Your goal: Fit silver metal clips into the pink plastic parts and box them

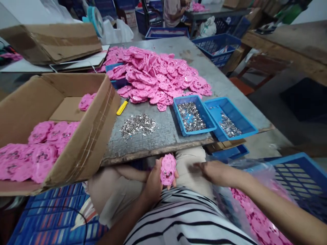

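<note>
In my left hand (pixel 154 178), just below the table's front edge, is a pink plastic part (pixel 168 169) with small metal bits in its lower half. My fingers wrap around its sides and back. My right hand (pixel 211 171) is over my right thigh, apart from that part; its fingertips are smeared by motion. A heap of similar pink parts (pixel 158 76) covers the middle of the table. Nearer to me lie a loose pile of small metal pieces (pixel 139 125) and two blue trays, a left tray (pixel 182 127) and a right tray (pixel 246 131), both holding such pieces.
At left, an open cardboard box (pixel 95 126) holds pink parts in rows. A yellow-handled tool (pixel 122 107) lies beside it on the grey table (pixel 163 141). To my right, a plastic bag of pink parts (pixel 258 214) is by a blue crate (pixel 296 170). Another person (pixel 173 12) sits at the back.
</note>
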Demonstrator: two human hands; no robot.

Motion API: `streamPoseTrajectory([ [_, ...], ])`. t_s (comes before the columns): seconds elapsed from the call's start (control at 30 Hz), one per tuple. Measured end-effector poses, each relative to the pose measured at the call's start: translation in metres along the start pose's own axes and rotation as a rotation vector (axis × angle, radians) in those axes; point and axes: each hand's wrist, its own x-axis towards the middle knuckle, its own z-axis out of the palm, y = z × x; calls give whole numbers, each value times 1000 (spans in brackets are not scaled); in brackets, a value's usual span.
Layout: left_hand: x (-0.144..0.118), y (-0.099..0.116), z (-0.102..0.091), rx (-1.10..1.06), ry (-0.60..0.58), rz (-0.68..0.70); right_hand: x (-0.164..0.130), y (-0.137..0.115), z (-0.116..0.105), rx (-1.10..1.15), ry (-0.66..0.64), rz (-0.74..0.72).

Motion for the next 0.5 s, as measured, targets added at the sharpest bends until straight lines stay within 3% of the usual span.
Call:
streamPoseTrajectory([
  [0.03,1,2,-1,3,1,8,6,-4,-23,-22,-14,-86],
  [0.1,3,6,-1,10,7,9,24,-7,-67,-42,130,-133],
  [0.2,5,12,0,17,13,-28,65,6,-105,-205,419,-8],
  [0.23,5,13,1,17,13,-41,81,12,-109,-287,388,31],
  [0.37,4,12,-3,-17,0,4,125,23,-100,-502,-13,179],
  [0.5,1,9,-12,-36,-9,74,131,13,-96,-507,-145,245],
])
